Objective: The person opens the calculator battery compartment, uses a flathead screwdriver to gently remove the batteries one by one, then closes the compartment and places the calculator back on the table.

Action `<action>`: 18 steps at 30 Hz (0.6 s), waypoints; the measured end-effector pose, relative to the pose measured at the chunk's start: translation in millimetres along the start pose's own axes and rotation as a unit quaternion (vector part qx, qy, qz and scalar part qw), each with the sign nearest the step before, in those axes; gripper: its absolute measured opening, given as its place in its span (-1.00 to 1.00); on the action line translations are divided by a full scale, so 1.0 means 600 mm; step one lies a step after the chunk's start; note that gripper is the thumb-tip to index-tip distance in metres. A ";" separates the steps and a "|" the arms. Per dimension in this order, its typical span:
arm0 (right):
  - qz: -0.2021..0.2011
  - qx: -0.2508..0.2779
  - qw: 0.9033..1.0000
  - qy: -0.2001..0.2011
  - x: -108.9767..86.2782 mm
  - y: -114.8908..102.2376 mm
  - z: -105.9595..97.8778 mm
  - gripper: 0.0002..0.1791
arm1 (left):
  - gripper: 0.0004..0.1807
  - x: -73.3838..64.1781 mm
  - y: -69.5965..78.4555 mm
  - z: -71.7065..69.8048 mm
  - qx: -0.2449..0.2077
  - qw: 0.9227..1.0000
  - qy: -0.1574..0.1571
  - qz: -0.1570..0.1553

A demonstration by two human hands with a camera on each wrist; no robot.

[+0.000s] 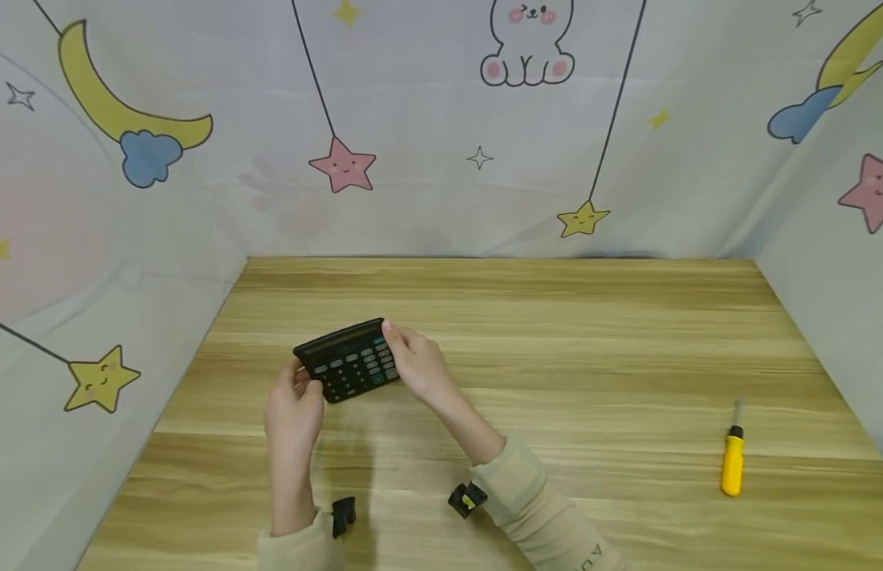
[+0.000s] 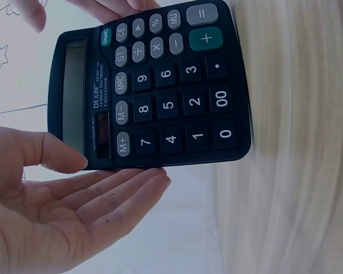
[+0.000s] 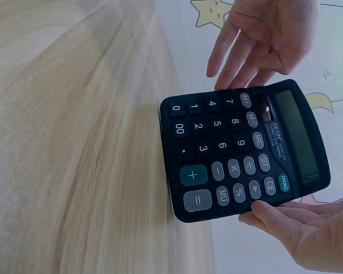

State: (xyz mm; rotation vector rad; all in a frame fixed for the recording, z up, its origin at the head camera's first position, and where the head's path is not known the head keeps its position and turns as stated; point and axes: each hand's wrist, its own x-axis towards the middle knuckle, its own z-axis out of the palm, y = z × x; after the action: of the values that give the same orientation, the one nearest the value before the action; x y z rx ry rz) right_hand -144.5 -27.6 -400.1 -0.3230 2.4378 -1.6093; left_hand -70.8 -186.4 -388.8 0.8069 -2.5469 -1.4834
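Note:
A black calculator is held up over the left half of the wooden table, its keys and screen facing the person. My left hand grips its left side, and in the left wrist view the thumb lies by the edge at the screen end. On the opposite side, my right hand holds the edge with the thumb near the upper right corner. The right wrist view shows the calculator between both hands, with the left fingertips partly hidden behind it. Its display looks blank.
A yellow-handled screwdriver lies on the right side of the table, shaft pointing away. White cloth walls with stars and moons enclose the back and sides. Small black devices sit by both wrists.

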 end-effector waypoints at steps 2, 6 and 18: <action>0.000 0.001 1.000 0.001 0.000 0.001 0.000 -0.28 | -0.38 -0.001 -0.001 -0.001 -0.002 1.000 -0.003 -0.002; 0.001 0.000 1.000 0.001 0.001 0.002 0.001 -0.29 | -0.38 -0.001 -0.002 -0.004 -0.003 1.000 -0.012 -0.004; -0.008 0.002 1.000 -0.008 0.001 0.003 0.000 -0.28 | -0.39 0.000 -0.004 -0.006 -0.012 1.000 -0.021 0.003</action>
State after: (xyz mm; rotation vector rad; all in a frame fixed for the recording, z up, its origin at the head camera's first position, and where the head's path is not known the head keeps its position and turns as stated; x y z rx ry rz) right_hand -145.0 -26.9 -401.6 -0.3541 2.4265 -1.6123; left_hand -68.5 -190.0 -388.6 0.7726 -2.5539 -1.5425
